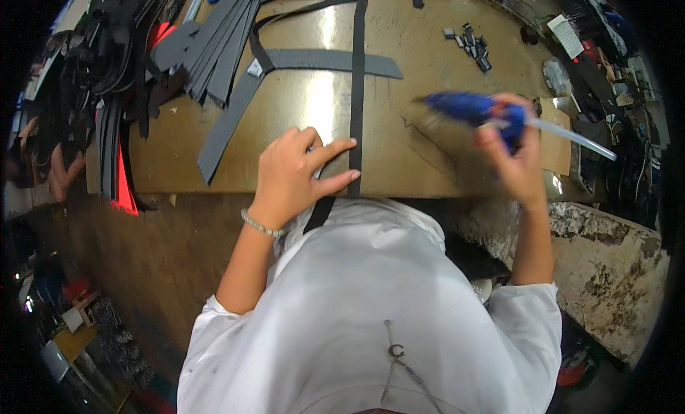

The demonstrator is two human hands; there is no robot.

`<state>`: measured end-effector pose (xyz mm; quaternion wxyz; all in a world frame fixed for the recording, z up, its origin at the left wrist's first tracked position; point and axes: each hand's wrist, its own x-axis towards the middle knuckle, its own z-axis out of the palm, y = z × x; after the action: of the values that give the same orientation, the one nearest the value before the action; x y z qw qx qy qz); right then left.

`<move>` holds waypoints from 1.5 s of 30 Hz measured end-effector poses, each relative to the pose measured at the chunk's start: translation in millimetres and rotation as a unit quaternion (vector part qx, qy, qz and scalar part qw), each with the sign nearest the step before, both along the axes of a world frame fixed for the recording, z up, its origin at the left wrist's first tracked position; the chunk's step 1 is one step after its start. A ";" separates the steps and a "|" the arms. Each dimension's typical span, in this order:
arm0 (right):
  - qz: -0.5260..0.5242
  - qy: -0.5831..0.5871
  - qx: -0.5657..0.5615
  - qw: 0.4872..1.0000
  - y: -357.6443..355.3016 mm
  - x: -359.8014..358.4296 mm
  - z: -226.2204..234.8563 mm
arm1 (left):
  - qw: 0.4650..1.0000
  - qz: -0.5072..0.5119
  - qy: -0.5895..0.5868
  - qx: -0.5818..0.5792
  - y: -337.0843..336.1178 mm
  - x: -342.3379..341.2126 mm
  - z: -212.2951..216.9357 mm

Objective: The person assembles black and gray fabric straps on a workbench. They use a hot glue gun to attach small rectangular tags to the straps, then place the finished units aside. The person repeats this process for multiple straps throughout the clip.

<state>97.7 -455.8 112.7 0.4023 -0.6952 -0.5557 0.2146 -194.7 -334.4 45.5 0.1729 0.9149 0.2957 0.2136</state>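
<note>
A long dark strap (358,86) runs straight across the table toward me and over its near edge. My left hand (296,168) rests on the table beside it; its thumb and forefinger are stretched apart and their tips touch the strap, while the other fingers are curled. To the right, my right hand (519,150) is wrapped round a blue glue gun (467,108), blurred by motion. The gun's nozzle points left, and a long whitish glue stick (576,138) sticks out of its back. The gun is held above the table, apart from the strap.
A grey V-shaped strap piece (239,114) lies left of the strap, with a fan of grey strips (225,46) behind it. Dark straps (107,50) heap up at the far left. Several small black pieces (471,46) lie at the back right. Brown cardboard (556,143) lies at right.
</note>
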 end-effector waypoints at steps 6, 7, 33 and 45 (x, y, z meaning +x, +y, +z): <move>0.088 -0.019 -0.016 0.996 48.0 -20.8 -13.3 | 1.000 0.000 0.000 -0.014 -0.1 0.8 1.2; 0.096 -0.026 -0.008 0.995 52.2 -19.1 -15.3 | 1.000 0.001 -0.002 -0.013 0.2 1.2 1.0; -0.282 -0.289 0.101 0.909 4.7 64.5 -11.3 | 0.994 0.018 -0.082 -0.077 18.0 -3.5 23.6; -0.495 -0.080 -0.317 0.805 -112.9 120.4 2.7 | 0.949 0.297 0.057 0.087 264.6 -1.8 11.7</move>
<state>218.1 -568.6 115.4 0.1651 -0.9795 -0.0673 0.0941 -196.5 -69.8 57.3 0.0042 0.8080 0.5433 0.2278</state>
